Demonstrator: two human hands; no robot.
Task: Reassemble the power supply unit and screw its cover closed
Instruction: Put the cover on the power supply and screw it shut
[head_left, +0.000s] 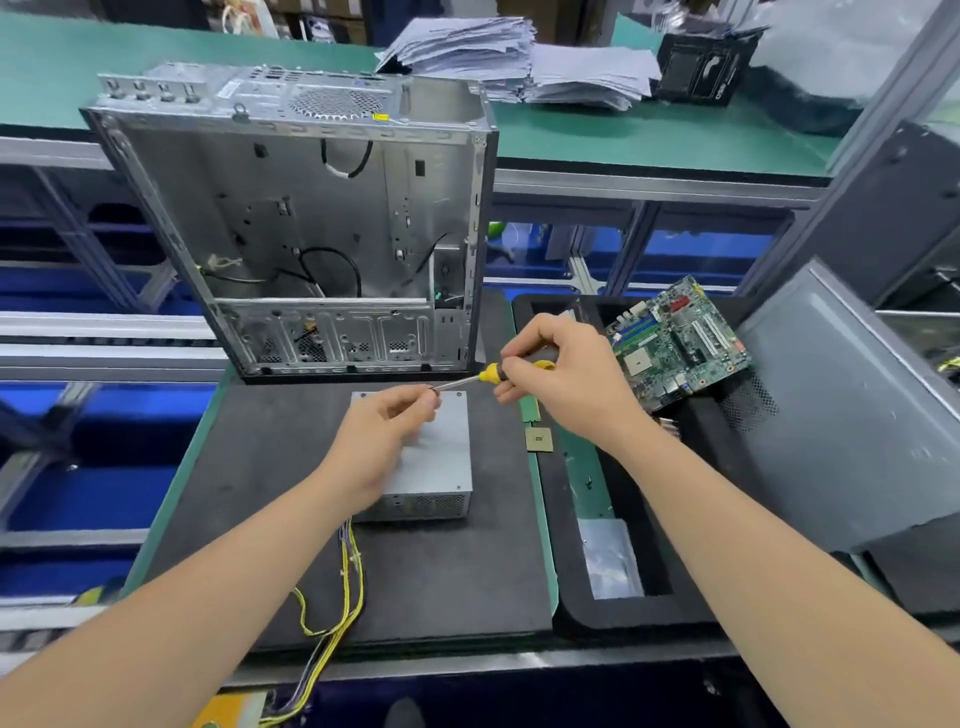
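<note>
Although the computer case (311, 223) stands upright at the far edge of the black mat (249, 467), open side toward the person, it looks parked out of the way rather than in use. Nearer, in the middle of the mat, lies the power supply (441, 457). It sits flat with its plain cover facing up and screw holes showing at the corners, which I take to be the face meant for fastening. Its yellow and black wires (353, 571) trail off the near edge, away from the cover. To the right, a circuit board (680, 343) rests tilted in a black tray (571, 613), apparently set aside. Both hands meet above the far end of the power supply. The right hand (561, 379) is wrapped around the yellow handle of a screwdriver (488, 373), its shaft pointing left and nearly level. The left hand (384, 436) pinches the shaft's tip between thumb and fingers, probably seating a screw on it, though no screw can be made out. A small square chip (537, 439) lies just beside the mat's right edge.
</note>
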